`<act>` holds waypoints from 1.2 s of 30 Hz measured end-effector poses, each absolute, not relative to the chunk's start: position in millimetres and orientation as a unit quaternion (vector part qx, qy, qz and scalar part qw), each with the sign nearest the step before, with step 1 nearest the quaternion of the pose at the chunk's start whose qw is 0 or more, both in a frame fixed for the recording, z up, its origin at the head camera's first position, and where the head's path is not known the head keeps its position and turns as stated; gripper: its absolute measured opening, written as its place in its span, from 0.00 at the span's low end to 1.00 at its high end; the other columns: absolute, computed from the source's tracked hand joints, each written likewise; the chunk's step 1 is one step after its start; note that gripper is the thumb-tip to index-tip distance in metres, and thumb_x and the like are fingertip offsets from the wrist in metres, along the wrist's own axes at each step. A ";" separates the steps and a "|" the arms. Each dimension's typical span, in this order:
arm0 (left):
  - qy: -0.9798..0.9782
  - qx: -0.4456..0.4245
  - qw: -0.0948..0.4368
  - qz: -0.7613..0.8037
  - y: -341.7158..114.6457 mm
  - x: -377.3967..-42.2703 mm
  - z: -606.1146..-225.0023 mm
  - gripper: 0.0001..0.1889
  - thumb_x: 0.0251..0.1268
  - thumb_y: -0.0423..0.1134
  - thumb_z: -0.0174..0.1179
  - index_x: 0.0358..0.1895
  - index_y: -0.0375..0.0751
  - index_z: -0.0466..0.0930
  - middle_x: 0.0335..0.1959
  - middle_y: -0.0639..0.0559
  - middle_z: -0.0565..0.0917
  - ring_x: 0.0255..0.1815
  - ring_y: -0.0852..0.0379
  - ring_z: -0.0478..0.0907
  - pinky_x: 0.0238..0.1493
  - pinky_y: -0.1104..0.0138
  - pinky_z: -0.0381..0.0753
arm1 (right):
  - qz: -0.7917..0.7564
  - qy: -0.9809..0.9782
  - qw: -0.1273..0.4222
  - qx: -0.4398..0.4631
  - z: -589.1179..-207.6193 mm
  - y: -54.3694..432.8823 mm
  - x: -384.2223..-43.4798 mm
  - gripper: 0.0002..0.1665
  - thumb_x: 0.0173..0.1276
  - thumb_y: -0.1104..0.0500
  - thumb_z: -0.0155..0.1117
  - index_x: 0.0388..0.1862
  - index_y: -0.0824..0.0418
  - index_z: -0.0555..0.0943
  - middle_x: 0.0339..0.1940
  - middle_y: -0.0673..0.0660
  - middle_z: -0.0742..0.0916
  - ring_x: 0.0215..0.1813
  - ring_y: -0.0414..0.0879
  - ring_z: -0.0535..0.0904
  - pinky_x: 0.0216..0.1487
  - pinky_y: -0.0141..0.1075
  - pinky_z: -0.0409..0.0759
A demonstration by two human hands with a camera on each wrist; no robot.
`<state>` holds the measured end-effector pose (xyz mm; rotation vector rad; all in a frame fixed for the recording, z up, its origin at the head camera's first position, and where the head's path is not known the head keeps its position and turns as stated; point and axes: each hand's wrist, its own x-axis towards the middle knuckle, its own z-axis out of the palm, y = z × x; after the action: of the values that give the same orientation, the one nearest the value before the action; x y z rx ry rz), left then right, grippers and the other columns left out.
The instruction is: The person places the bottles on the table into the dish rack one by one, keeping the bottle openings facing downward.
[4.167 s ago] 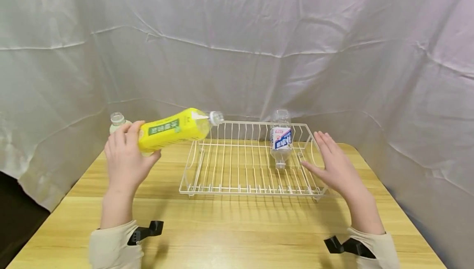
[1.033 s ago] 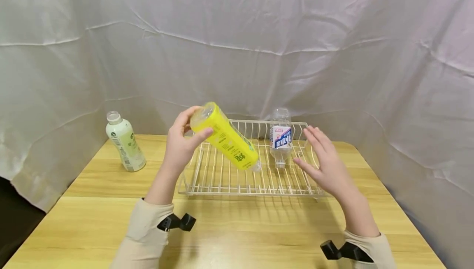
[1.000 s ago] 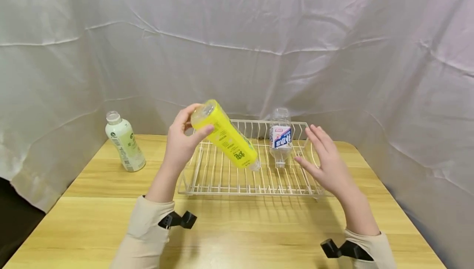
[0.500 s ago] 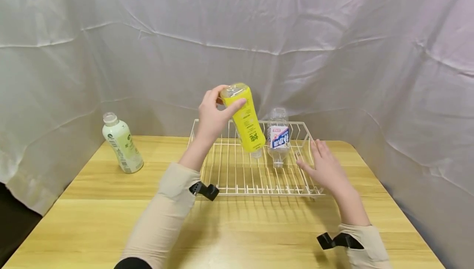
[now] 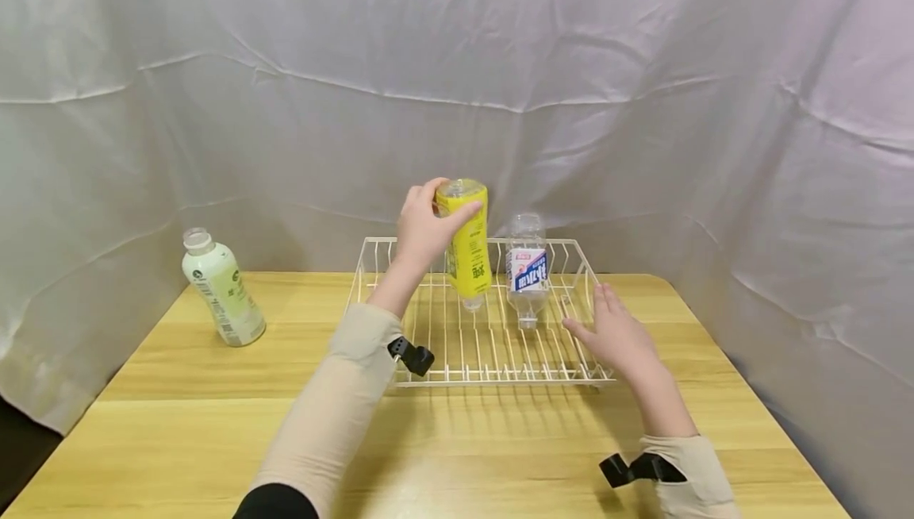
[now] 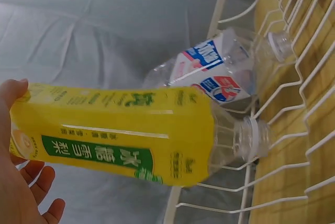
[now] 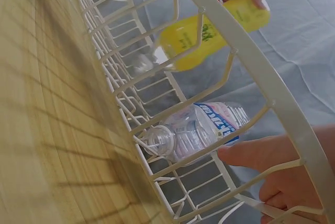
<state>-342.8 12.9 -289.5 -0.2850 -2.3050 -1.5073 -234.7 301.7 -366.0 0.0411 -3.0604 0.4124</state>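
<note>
My left hand (image 5: 423,225) grips a yellow-labelled plastic drink bottle (image 5: 469,257) near its base, thumb in front. It hangs neck down and almost upright over the white wire dish rack (image 5: 500,382). In the left wrist view, the capless neck of the yellow bottle (image 6: 115,130) is right at the rack's wires. Just right of it, a clear bottle (image 5: 528,273) with a white and blue label leans neck down in the rack. My right hand (image 5: 617,336), fingers extended, is at the rack's right side, close beside the clear bottle (image 7: 193,130) in the right wrist view.
A pale green bottle (image 5: 223,289) stands capless on the wooden table (image 5: 178,440), left of the rack. Grey cloth (image 5: 457,106) hangs behind and on both sides of the table.
My left hand has brought the yellow bottle rightward from near the green bottle, turned it neck down, and lowered it toward the rack. My right hand stays by the rack's right side.
</note>
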 end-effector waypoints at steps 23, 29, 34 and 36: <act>-0.810 -0.036 0.122 -0.573 36.8 -377.6 -321.0 0.42 0.55 0.64 0.65 0.71 0.48 0.65 0.60 0.43 0.73 0.52 0.49 0.75 0.55 0.57 0.80 | 0.126 -0.991 0.035 0.009 -369.1 301.9 -237.1 0.57 0.71 0.34 0.51 0.75 0.78 0.44 0.77 0.76 0.50 0.76 0.72 0.48 0.74 0.61 0.53; -0.798 -0.004 0.129 -0.588 39.3 -389.6 -334.9 0.44 0.57 0.63 0.63 0.72 0.42 0.61 0.64 0.39 0.71 0.54 0.46 0.75 0.58 0.56 0.79 | 0.120 -0.992 0.042 0.013 -366.4 300.9 -236.1 0.57 0.71 0.35 0.51 0.75 0.78 0.46 0.77 0.76 0.51 0.76 0.72 0.49 0.74 0.61 0.53; -0.790 0.003 0.113 -0.603 37.7 -396.4 -344.4 0.43 0.59 0.59 0.64 0.73 0.41 0.59 0.63 0.38 0.70 0.52 0.45 0.76 0.54 0.57 0.82 | 0.119 -0.992 0.041 0.012 -366.1 300.1 -236.5 0.57 0.71 0.35 0.51 0.75 0.78 0.45 0.77 0.76 0.51 0.76 0.72 0.49 0.74 0.61 0.53; -0.787 0.006 0.105 -0.608 36.2 -398.3 -347.3 0.43 0.60 0.57 0.63 0.73 0.41 0.58 0.63 0.38 0.70 0.54 0.45 0.76 0.56 0.57 0.81 | 0.117 -0.992 0.041 0.012 -366.4 300.1 -237.2 0.57 0.71 0.34 0.51 0.75 0.78 0.46 0.77 0.76 0.51 0.76 0.72 0.49 0.74 0.60 0.52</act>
<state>-398.3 36.2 -347.3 0.0168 -2.3198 -1.7905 -237.2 300.1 -366.4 0.0366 -3.0375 0.3586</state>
